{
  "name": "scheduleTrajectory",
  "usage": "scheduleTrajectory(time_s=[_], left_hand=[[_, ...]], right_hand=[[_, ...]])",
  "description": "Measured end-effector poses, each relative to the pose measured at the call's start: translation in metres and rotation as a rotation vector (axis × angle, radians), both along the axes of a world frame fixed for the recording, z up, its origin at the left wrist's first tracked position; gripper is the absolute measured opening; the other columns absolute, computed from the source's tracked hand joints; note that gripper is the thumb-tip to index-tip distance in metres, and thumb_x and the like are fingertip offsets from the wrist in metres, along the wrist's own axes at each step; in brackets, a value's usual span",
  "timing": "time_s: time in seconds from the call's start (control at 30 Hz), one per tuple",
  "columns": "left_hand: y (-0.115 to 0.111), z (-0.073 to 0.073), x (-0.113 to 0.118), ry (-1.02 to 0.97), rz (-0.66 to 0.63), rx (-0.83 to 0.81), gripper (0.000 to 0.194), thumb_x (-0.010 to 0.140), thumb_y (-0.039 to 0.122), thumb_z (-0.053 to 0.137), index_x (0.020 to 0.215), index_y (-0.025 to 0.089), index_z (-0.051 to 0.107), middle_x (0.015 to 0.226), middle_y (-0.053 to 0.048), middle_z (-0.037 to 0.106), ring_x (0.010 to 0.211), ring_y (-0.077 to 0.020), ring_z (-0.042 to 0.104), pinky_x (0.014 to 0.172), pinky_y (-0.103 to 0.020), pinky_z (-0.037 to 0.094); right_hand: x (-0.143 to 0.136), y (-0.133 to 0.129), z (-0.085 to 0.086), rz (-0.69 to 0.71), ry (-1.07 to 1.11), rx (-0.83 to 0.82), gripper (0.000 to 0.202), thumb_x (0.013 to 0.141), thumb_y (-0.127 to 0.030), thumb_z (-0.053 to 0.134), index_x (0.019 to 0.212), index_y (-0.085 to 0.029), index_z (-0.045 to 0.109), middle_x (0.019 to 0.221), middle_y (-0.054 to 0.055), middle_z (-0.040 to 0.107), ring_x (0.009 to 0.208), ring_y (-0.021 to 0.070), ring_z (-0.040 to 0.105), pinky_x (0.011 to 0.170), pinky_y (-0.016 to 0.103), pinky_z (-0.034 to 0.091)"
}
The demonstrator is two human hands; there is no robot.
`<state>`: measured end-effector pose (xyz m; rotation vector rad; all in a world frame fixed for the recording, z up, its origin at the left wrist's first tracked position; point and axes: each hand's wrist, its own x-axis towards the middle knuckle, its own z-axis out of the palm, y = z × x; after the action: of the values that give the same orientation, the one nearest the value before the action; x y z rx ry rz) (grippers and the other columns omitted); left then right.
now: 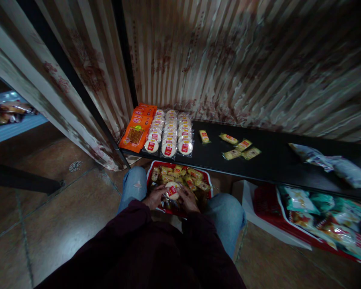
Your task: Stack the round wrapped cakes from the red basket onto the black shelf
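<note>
Between my knees stands a red basket with a white rim (pixel 211 185), holding several small yellow-wrapped snacks (pixel 195 173). Over it, a round white packaged cracker (pixel 172 190) with a red label is held between my two hands. My left hand (pixel 155 196) grips its left side, fingers closed at the edge. On the other side, my right hand (pixel 187 197) has its fingers against the wrapper. Rows of the same round packaged crackers (pixel 169 138) lie overlapping on the black shelf (pixel 210 154) just beyond the basket.
Orange snack packets (pixel 137 129) lie at the shelf's left end, by a black post (pixel 126 52). Several yellow-wrapped snacks (pixel 242 149) are scattered mid-shelf. Silvery bags (pixel 333 162) lie at the right. Below them, another red basket (pixel 266 200) holds green and white bags. A curtain (pixel 228 60) hangs behind.
</note>
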<state>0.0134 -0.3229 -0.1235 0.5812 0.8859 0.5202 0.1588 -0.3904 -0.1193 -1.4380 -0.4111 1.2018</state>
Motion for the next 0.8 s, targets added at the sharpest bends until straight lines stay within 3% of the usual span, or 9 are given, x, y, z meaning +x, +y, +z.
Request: scheduleTrajectory(time_s=[0.13,0.3,0.57,0.8], left_hand=[[0.002,0.002,-0.001,-0.031,0.002,-0.062,0.030,0.070,0.028,0.078,0.092,0.015,0.063,0.080,-0.003,0.069,0.060,-0.0100,0.062,0.050,-0.019,0.043],[0.003,0.008,-0.002,-0.076,0.024,-0.109,0.023,0.074,0.019,0.075,0.091,0.016,0.060,0.078,-0.003,0.071,0.065,-0.0133,0.067,0.063,-0.024,0.053],[0.002,0.006,-0.002,-0.036,0.019,-0.120,0.020,0.076,0.025,0.073,0.089,0.013,0.065,0.080,-0.006,0.072,0.068,-0.0142,0.067,0.061,-0.023,0.049],[0.001,-0.002,-0.002,0.060,0.128,-0.001,0.027,0.065,0.025,0.078,0.086,0.015,0.064,0.074,-0.002,0.067,0.065,-0.0122,0.061,0.058,-0.022,0.043]], right_hand=[[0.002,0.000,-0.003,-0.007,0.053,-0.032,0.052,0.058,-0.053,0.079,0.102,-0.027,0.068,0.089,0.001,0.074,0.065,0.0184,0.066,0.053,0.029,0.051],[0.004,0.001,-0.008,0.052,0.039,0.042,0.048,0.054,-0.048,0.081,0.096,-0.029,0.071,0.094,-0.001,0.074,0.086,0.0207,0.068,0.078,0.034,0.054],[0.002,0.002,-0.017,-0.054,0.056,0.011,0.048,0.050,-0.048,0.083,0.090,-0.026,0.072,0.089,0.001,0.075,0.080,0.0210,0.069,0.082,0.039,0.055],[0.001,0.000,-0.013,-0.047,0.032,0.000,0.049,0.053,-0.049,0.082,0.094,-0.024,0.073,0.092,0.002,0.075,0.080,0.0212,0.069,0.077,0.037,0.056]])
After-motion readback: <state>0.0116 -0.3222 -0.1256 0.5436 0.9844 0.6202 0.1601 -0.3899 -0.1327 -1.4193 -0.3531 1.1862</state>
